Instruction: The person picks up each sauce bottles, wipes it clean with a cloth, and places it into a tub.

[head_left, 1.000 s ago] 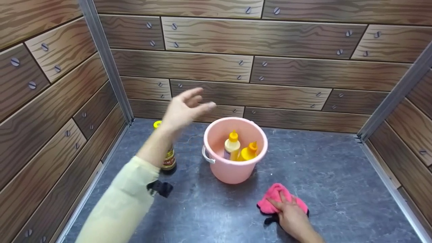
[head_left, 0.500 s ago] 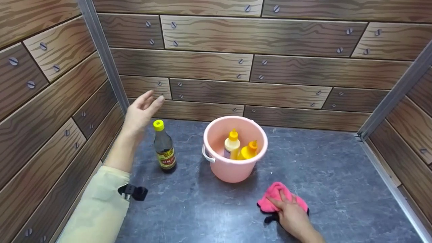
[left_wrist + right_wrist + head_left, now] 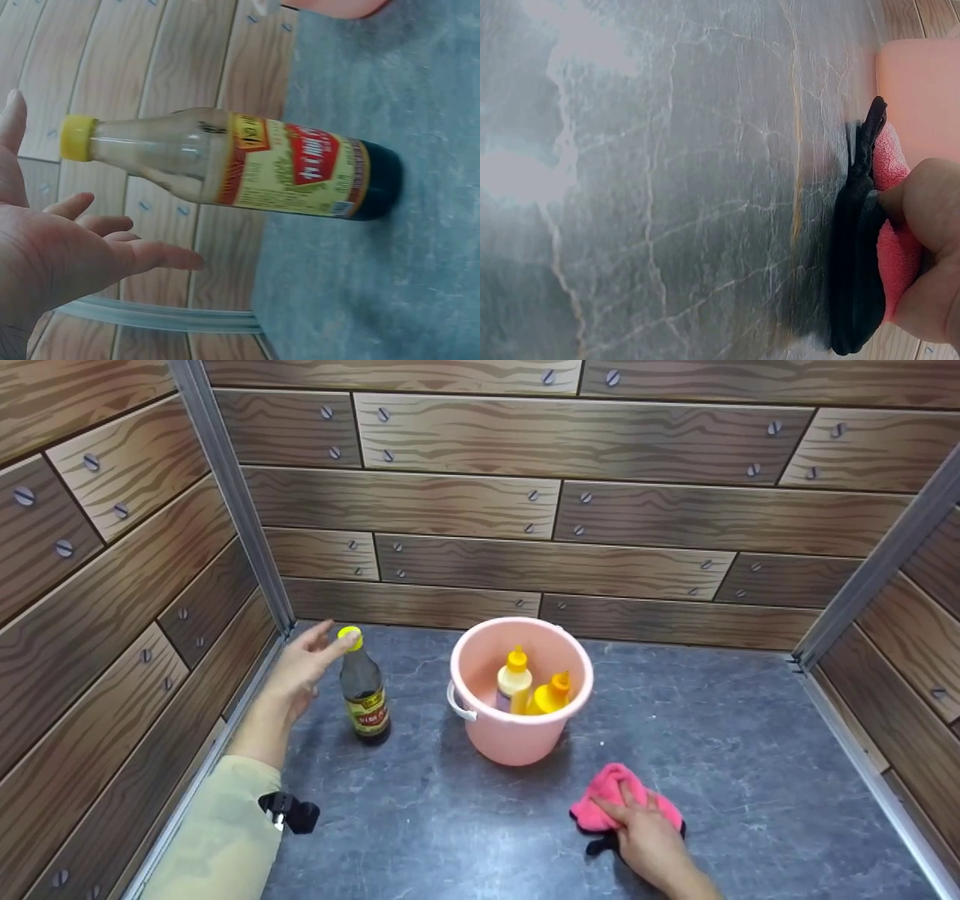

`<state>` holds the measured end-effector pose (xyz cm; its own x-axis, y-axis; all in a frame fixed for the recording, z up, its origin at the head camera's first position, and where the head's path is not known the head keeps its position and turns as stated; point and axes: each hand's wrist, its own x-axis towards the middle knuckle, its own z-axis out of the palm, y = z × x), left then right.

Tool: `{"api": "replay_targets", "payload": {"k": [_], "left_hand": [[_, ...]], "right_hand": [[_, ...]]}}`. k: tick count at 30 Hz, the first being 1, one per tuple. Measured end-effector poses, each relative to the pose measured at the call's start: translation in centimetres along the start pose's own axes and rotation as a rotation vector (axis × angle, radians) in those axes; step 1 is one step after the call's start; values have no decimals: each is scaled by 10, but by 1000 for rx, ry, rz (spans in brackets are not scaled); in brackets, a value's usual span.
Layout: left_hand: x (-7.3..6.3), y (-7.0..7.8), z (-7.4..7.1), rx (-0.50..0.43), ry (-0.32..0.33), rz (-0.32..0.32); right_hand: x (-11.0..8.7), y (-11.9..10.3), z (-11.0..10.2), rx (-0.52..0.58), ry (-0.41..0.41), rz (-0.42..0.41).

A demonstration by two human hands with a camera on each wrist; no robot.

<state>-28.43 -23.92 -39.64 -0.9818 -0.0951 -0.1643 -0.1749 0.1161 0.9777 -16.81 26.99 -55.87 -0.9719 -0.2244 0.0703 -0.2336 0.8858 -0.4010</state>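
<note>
A glass sauce bottle (image 3: 367, 697) with a yellow cap and dark liquid stands upright on the left of the grey surface. My left hand (image 3: 300, 666) is beside its neck, fingers spread; in the left wrist view a gap shows between that hand (image 3: 67, 240) and the bottle (image 3: 247, 161). At the front right, my right hand (image 3: 649, 840) grips a bunched pink cloth (image 3: 616, 786) with black edging and a black loop. The right wrist view shows the thumb pressed into the fold of this cloth (image 3: 896, 259), which lies on the surface.
A pink bucket (image 3: 517, 742) with a white handle (image 3: 461, 705) stands in the middle. Inside are two squeeze bottles, one pale with a yellow cap (image 3: 514, 679) and one yellow with an orange nozzle (image 3: 550, 697). Wood-patterned walls (image 3: 465, 506) enclose the back and sides.
My left hand has moved left from near the bucket, then down beside the sauce bottle's neck. The right hand and the pink cloth have stayed in place.
</note>
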Motion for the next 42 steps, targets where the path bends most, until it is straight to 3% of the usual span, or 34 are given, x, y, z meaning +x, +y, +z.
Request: {"api": "replay_targets", "payload": {"k": [9,19,30,42], "left_hand": [[3,-21,15,22,66,-44],[5,-22,24,-58,85,-48],[-11,-24,32,-22,-14,-2],[-33,-28,59,20,-114,60]], "right_hand": [[0,1,0,11,7,-7],[0,0,-1,16,-12,9],[1,-1,-1,24,-26,26],[1,-2,-1,18,-46,58]]}}
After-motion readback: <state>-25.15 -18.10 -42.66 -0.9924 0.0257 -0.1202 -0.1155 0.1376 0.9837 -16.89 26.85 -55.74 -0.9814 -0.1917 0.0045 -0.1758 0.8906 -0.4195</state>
